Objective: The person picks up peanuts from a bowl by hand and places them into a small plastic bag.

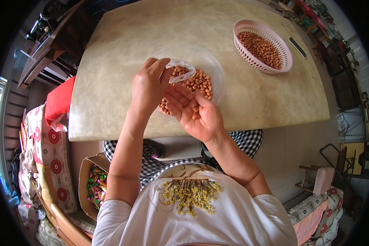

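Observation:
My left hand (150, 81) pinches the rim of a clear plastic bag (187, 73) at its mouth; reddish-brown nuts, perhaps peanuts, lie within the bag's opening. Palm up, my right hand (200, 115) is cupped with a few nuts (196, 113) on the palm, its fingertips near the bag. Below both hands sits a clear round plastic bowl or tray (217, 78) holding many of the same nuts (203, 84). Parts of the bag and the bowl are hidden behind my hands.
A pink woven plastic basket (238, 46) full of nuts stands at the table's (126, 37) far right, beside a dark phone (297, 47). Left of my legs, a cardboard box (83, 184) holds colourful wrapped pieces. A red-covered seat (60, 100) adjoins the table's left edge.

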The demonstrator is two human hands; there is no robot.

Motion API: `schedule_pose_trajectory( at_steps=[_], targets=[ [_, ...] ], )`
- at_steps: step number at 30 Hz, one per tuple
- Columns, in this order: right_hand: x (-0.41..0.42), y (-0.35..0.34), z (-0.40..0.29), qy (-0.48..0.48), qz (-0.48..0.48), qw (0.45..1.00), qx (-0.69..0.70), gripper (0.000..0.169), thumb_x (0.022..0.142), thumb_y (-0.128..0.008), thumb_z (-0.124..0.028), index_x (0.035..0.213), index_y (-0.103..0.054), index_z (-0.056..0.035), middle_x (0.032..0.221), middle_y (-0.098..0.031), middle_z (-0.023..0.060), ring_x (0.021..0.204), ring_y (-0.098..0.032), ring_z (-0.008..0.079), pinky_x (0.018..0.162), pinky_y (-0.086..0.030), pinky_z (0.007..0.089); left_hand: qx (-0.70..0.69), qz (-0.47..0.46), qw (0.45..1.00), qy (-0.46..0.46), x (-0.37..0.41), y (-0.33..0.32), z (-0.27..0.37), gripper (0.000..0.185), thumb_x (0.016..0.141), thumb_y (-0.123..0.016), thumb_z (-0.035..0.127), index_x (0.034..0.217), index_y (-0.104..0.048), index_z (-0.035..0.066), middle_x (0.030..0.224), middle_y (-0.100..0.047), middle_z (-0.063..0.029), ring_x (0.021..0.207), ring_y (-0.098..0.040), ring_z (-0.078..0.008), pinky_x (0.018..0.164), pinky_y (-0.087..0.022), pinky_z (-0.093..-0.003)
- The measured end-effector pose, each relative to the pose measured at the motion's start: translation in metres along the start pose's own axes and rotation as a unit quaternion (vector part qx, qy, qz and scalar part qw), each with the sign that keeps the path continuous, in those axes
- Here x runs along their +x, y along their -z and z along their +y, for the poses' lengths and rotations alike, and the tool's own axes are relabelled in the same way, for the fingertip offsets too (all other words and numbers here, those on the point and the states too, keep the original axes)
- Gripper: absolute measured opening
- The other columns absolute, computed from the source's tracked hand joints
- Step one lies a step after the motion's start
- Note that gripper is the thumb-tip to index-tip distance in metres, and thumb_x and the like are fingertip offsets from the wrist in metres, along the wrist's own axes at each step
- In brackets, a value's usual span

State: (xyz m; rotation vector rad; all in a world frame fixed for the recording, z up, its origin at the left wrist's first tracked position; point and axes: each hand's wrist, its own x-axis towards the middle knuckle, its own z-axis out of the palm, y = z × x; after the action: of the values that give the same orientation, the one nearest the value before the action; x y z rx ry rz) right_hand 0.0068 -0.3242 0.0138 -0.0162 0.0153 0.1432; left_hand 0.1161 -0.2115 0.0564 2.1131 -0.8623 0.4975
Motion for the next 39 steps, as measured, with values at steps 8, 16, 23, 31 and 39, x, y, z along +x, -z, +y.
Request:
schedule_pose_trajectory(
  at_steps=[8, 16, 23, 31, 39],
  targets=[
    [-0.002, 0.004, 0.002, 0.018, -0.001, 0.996, -0.084, 0.050, 0.103, -0.038, -0.037, 0.138, -0.042, -0.0014, 0.144, -0.042, 0.0151, 0.139, -0.033, 0.0303, 0.116, -0.028, 0.0448, -0.083, -0.173, 0.981, -0.022, -0.058, 0.024, 0.057, 0.022, 0.075, -0.076, 0.009, 0.096, -0.069, 0.005, 0.087, -0.064, -0.0107, 0.075, -0.066, -0.0268, 0.066, -0.054, -0.0346],
    [-0.002, 0.002, 0.004, 0.032, 0.016, 0.994, -0.103, 0.043, 0.102, -0.043, -0.034, 0.129, -0.053, -0.0020, 0.133, -0.051, 0.0140, 0.132, -0.043, 0.0283, 0.115, -0.032, 0.0430, -0.050, -0.167, 0.984, -0.017, -0.056, 0.022, 0.056, 0.017, 0.077, -0.072, 0.009, 0.093, -0.069, 0.005, 0.084, -0.063, -0.0110, 0.075, -0.064, -0.0285, 0.066, -0.053, -0.0360],
    [0.001, 0.014, -0.001, -0.006, -0.044, 0.999, 0.009, 0.040, 0.102, -0.043, -0.026, 0.126, -0.055, 0.0029, 0.131, -0.056, 0.0176, 0.125, -0.052, 0.0288, 0.107, -0.043, 0.0421, -0.095, -0.011, 0.995, -0.012, -0.009, 0.019, 0.031, 0.012, 0.081, -0.070, 0.004, 0.092, -0.068, 0.002, 0.083, -0.063, -0.0125, 0.067, -0.064, -0.0274, 0.060, -0.052, -0.0336],
    [-0.001, 0.013, 0.000, 0.008, -0.060, 0.998, -0.001, 0.045, 0.102, -0.042, -0.030, 0.130, -0.053, 0.0035, 0.134, -0.055, 0.0185, 0.128, -0.050, 0.0281, 0.110, -0.039, 0.0430, -0.077, -0.035, 0.996, -0.006, -0.012, 0.018, 0.023, 0.013, 0.082, -0.067, 0.002, 0.095, -0.068, 0.003, 0.086, -0.065, -0.0137, 0.072, -0.065, -0.0299, 0.062, -0.052, -0.0352],
    [-0.004, 0.000, 0.002, 0.023, 0.009, 0.996, -0.083, 0.049, 0.101, -0.044, -0.035, 0.131, -0.051, 0.0029, 0.140, -0.050, 0.0161, 0.133, -0.044, 0.0237, 0.113, -0.032, 0.0366, -0.038, -0.173, 0.984, -0.008, -0.052, 0.023, 0.041, 0.021, 0.078, -0.071, 0.005, 0.099, -0.069, 0.005, 0.093, -0.064, -0.0104, 0.081, -0.066, -0.0294, 0.070, -0.053, -0.0358]
  ],
)
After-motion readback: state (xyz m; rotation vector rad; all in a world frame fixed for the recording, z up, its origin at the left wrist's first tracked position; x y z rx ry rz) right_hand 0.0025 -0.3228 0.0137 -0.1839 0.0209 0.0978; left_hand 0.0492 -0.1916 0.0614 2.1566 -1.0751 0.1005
